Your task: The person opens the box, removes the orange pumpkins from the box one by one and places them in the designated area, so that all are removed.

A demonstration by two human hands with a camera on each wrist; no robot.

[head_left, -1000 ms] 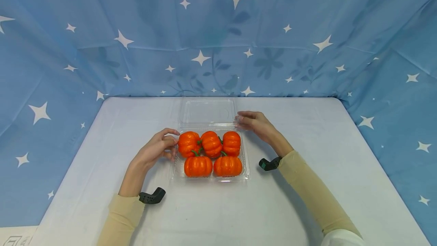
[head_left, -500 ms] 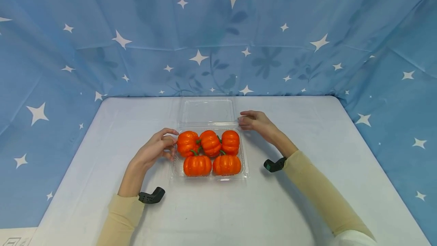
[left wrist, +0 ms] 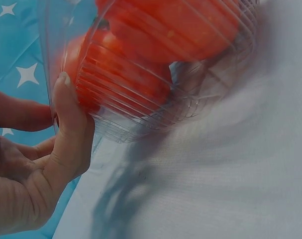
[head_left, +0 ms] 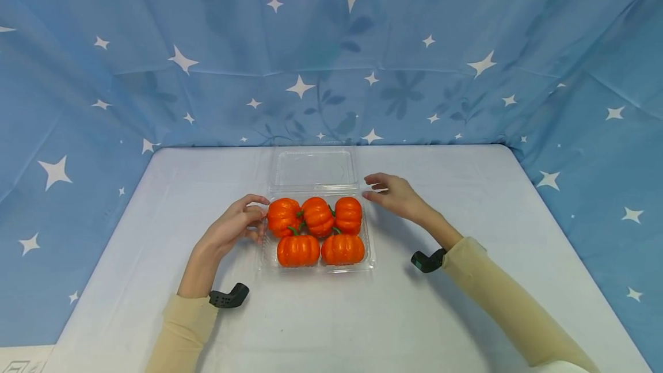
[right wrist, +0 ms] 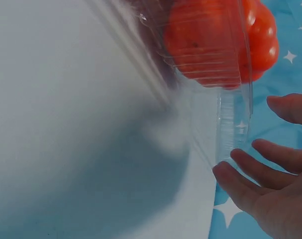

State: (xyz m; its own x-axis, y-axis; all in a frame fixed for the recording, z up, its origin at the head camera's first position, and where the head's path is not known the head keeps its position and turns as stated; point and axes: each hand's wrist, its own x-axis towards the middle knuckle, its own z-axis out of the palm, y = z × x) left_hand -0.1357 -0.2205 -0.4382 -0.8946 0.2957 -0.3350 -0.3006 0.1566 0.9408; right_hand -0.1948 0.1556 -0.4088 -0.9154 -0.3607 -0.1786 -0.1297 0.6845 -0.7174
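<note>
A clear plastic clamshell box point(head_left: 369, 246) stands on the white table with its transparent lid point(head_left: 313, 169) folded back behind it. Inside lie several small orange pumpkins point(head_left: 298, 251) with green stems, in a back row and a front row. My left hand point(head_left: 236, 225) pinches the box's left rim; in the left wrist view the thumb lies against the ribbed side wall point(left wrist: 126, 94). On the other side, my right hand point(head_left: 396, 195) is held beside the back right corner with its fingers spread and nothing between them. A gap separates it from the wall in the right wrist view.
Behind the far edge of the white table point(head_left: 331, 315) hangs a blue curtain point(head_left: 311, 33) with white stars, and it also runs down both sides. Each wrist wears a black camera point(head_left: 429, 261). A pale printed sheet point(head_left: 23, 358) shows at the lower left corner.
My right hand has come away from the lid's right side, moving slightly right and nearer, its fingers spreading. The left hand stays on the box rim. Box and pumpkins keep their places.
</note>
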